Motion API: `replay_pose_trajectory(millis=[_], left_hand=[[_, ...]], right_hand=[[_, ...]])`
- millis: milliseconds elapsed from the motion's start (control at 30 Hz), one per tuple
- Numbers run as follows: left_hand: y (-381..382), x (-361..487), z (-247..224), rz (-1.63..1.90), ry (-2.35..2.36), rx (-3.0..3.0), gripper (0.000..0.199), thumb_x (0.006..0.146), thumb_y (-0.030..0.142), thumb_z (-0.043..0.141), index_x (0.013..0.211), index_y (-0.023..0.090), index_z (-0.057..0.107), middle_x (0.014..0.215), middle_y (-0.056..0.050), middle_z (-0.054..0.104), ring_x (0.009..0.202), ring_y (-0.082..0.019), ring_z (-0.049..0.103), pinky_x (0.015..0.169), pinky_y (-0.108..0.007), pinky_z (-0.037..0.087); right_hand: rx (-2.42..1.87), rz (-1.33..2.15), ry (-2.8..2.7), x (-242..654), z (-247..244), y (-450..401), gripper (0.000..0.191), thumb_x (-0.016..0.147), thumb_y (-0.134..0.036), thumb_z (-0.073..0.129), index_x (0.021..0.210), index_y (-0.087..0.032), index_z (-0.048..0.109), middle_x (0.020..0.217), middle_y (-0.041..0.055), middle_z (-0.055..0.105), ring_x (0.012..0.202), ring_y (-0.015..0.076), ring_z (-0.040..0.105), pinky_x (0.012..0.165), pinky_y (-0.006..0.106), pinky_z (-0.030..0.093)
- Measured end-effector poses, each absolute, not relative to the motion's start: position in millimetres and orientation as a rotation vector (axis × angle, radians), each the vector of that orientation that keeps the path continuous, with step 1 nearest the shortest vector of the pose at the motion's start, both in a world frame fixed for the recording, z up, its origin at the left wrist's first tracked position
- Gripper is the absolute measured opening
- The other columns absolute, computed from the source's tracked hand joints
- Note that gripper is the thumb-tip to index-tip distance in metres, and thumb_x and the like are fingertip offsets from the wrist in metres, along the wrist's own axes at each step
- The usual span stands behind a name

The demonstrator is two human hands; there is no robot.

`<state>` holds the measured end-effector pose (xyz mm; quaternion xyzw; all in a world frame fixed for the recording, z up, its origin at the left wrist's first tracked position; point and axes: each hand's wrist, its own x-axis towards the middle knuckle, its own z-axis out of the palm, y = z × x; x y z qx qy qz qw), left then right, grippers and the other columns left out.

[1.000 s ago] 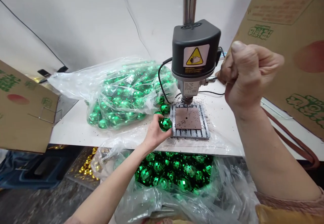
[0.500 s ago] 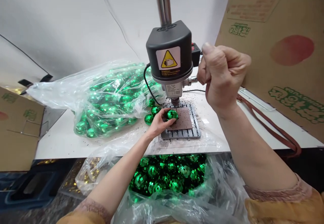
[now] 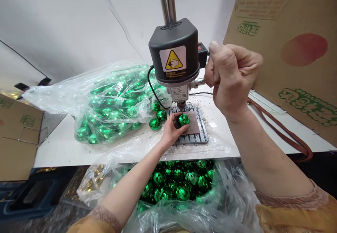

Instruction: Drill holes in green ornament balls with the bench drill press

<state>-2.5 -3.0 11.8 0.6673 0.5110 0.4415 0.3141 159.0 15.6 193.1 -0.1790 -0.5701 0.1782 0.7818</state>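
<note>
Between the thumb and fingers of my left hand [image 3: 170, 131] is a shiny green faceted ball [image 3: 183, 120]. The ball sits over a brown board [image 3: 194, 124] on the slotted metal base [image 3: 203, 137], right below the chuck [image 3: 181, 104] of a small bench drill press [image 3: 174, 55]. My right hand [image 3: 231, 80] is closed in a fist at the press's side, around the feed lever [image 3: 201, 81]; most of the lever is hidden by the fingers. Two loose green balls, one of them a nearer ball [image 3: 155, 124], lie left of the base.
A clear plastic bag [image 3: 110, 103] of green balls lies on the white table [image 3: 60, 154] at left. Below the front edge is an open plastic-lined container of more green balls [image 3: 181, 191]. Cardboard boxes [image 3: 302, 78] flank both sides; a brown strap [image 3: 284, 131] lies at right. Dark shavings dot the table.
My left hand has moved slightly right with the green ball, bringing it under the chuck. My right hand stays on the lever almost unmoved. The view has shifted a little.
</note>
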Motion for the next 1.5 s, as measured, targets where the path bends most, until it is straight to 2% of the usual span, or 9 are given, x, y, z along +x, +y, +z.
replay_pose_trajectory(millis=[200,400,733,900,1300,1500], left_hand=[[1,4,0,1.204,1.233,1.661,0.056,0.073,0.032,0.082,0.121,0.019,0.057,0.119,-0.01,0.066,0.11,-0.025,0.063,0.099,-0.04,0.049],[2,1,-1,1.17,1.23,1.671,0.057,0.074,0.035,0.082,0.123,0.02,0.057,0.121,-0.011,0.064,0.114,-0.027,0.061,0.102,-0.042,0.048],[1,2,-1,1.157,1.24,1.691,0.058,0.076,0.034,0.081,0.125,0.019,0.055,0.121,-0.011,0.064,0.113,-0.026,0.061,0.102,-0.041,0.048],[-1,2,0,1.16,1.247,1.695,0.058,0.076,0.034,0.08,0.126,0.019,0.055,0.122,-0.011,0.064,0.114,-0.026,0.06,0.102,-0.041,0.047],[-1,2,2,1.146,1.24,1.68,0.055,0.077,0.032,0.079,0.125,0.02,0.055,0.122,-0.01,0.063,0.116,-0.027,0.059,0.103,-0.041,0.046],[-2,1,1,1.151,1.218,1.673,0.055,0.077,0.032,0.079,0.124,0.02,0.055,0.122,-0.01,0.062,0.115,-0.026,0.059,0.103,-0.042,0.047]], right_hand=[[-0.387,0.391,-1.252,161,191,15,0.053,0.089,-0.041,0.062,0.05,-0.018,0.036,0.045,-0.0046,0.031,0.043,0.0037,0.033,0.045,0.027,0.031],[-0.408,0.327,-1.189,157,178,7,0.054,0.089,-0.033,0.063,0.047,-0.019,0.033,0.044,-0.0041,0.025,0.04,0.0055,0.025,0.044,0.031,0.016],[-0.35,0.233,-1.139,152,160,5,0.057,0.086,-0.026,0.061,0.044,-0.017,0.024,0.042,-0.0045,0.023,0.039,0.005,0.022,0.048,0.031,0.016],[-0.313,0.186,-1.125,151,156,5,0.052,0.084,-0.021,0.058,0.046,-0.016,0.022,0.043,-0.0049,0.022,0.039,0.0041,0.022,0.047,0.029,0.011],[-0.247,0.11,-1.142,152,134,12,0.057,0.083,-0.027,0.063,0.049,-0.016,0.018,0.044,-0.0045,0.019,0.039,0.0042,0.021,0.044,0.028,0.016],[-0.331,0.132,-1.201,160,120,8,0.064,0.083,-0.037,0.063,0.045,-0.017,0.016,0.042,-0.0038,0.018,0.039,0.0063,0.023,0.043,0.03,0.019]])
